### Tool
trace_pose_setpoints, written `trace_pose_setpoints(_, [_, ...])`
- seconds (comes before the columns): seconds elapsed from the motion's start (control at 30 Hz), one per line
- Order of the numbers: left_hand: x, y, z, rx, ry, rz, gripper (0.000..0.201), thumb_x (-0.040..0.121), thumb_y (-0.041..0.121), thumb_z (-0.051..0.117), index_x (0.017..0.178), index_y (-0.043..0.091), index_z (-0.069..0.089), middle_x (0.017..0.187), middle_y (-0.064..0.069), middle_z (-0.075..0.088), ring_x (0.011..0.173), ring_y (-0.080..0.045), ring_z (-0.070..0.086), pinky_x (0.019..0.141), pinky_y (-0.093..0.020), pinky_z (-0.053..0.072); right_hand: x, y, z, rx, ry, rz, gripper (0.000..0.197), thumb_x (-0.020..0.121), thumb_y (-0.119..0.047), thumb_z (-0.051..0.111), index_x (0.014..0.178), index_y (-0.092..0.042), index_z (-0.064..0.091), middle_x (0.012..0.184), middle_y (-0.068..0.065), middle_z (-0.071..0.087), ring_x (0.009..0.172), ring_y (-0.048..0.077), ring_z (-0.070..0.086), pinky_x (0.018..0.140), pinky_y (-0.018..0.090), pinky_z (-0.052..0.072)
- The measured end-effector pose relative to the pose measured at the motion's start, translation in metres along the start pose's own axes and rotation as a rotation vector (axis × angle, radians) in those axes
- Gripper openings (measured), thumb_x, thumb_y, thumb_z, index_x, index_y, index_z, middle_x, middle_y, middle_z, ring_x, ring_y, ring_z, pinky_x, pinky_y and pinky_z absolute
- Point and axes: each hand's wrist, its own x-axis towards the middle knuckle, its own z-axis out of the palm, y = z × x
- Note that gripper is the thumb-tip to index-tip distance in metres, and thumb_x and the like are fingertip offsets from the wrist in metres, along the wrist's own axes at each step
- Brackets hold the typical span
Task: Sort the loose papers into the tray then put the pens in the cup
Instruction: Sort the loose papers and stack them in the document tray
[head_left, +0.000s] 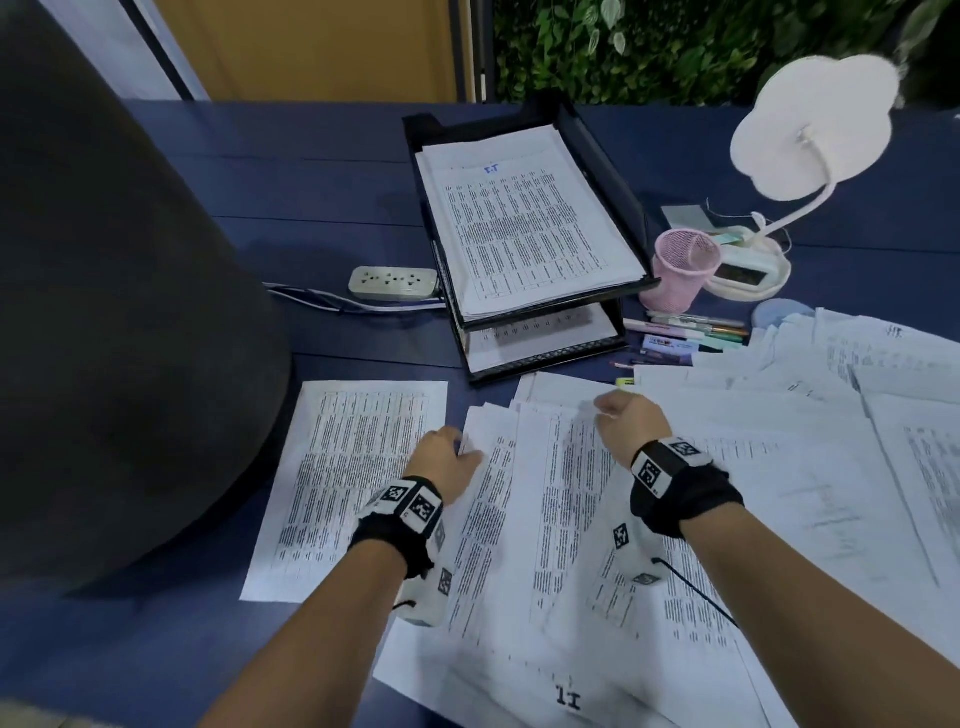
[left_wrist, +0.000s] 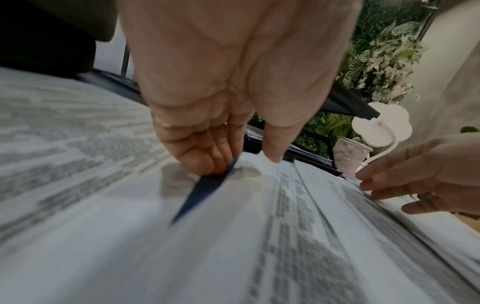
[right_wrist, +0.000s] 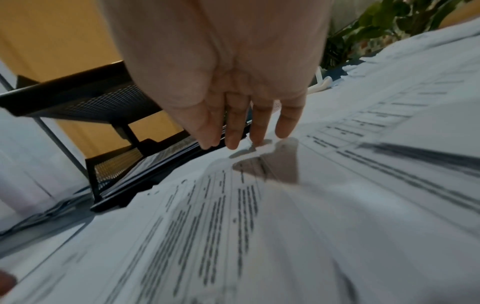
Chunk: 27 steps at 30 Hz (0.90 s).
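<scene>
Loose printed papers (head_left: 550, 499) lie overlapped across the near table, with one separate sheet (head_left: 353, 478) at the left. My left hand (head_left: 460, 449) is at the pile's left edge. In the left wrist view its fingers (left_wrist: 207, 160) touch that edge at a strip of bare table, the thumb just above the top sheet. My right hand (head_left: 605, 415) rests straight fingertips (right_wrist: 257, 139) on the pile's far end. Behind stands the black two-tier tray (head_left: 631, 205), papers in both levels. The pink mesh cup (head_left: 680, 270) stands right of it, with several pens (head_left: 685, 332) lying in front.
A white desk lamp (head_left: 810, 130) stands behind the cup. More papers (head_left: 810, 441) fan out to the right. A power strip (head_left: 392, 283) with its cable lies left of the tray. A large dark rounded object (head_left: 114, 322) fills the left side.
</scene>
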Motion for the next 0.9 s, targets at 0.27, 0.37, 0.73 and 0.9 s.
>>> trace_pose_setpoints(0.27, [-0.015,0.006,0.003,-0.114,-0.008,-0.005,0.032,0.085,0.021,0.068,0.111,0.005,0.060,0.105,-0.010,0.066,0.091,-0.024,0.061,0.076,-0.029,0.050,-0.033,0.013,0.008,-0.250,-0.202,-0.121,0.055,0.082,-0.026,0.066,0.134,-0.026,0.049,0.142,-0.004,0.044,0.127,0.018,0.046,0.105,0.035,0.041])
trace_pose_setpoints(0.37, [-0.024,0.010,0.005,-0.157,0.015,0.108,0.014,0.090,0.016,0.061,0.102,0.010,0.059,0.093,-0.005,0.063,0.079,-0.020,0.059,0.067,-0.026,0.048,-0.037,0.014,0.003,-0.160,-0.207,-0.119,0.056,0.085,-0.021,0.066,0.137,-0.019,0.046,0.141,0.004,0.044,0.126,0.021,0.047,0.103,0.028,0.039])
trace_pose_setpoints(0.73, [-0.042,0.034,-0.015,-0.345,0.191,0.328,0.003,0.097,0.012,0.048,0.096,0.011,0.051,0.066,0.000,0.051,0.049,-0.012,0.040,0.044,-0.021,0.033,-0.039,0.016,-0.014,0.005,0.076,-0.031,0.068,0.078,-0.025,0.072,0.137,-0.018,0.038,0.136,0.013,0.041,0.123,0.031,0.044,0.101,0.039,0.041])
trace_pose_setpoints(0.9, [-0.036,0.032,-0.017,-0.325,-0.029,0.141,0.022,0.088,0.018,0.065,0.108,0.017,0.059,0.101,-0.001,0.068,0.087,-0.019,0.064,0.078,-0.027,0.051,-0.038,0.017,-0.021,-0.007,0.001,-0.042,0.076,0.078,-0.029,0.074,0.142,-0.018,0.035,0.140,0.014,0.038,0.125,0.032,0.044,0.106,0.040,0.038])
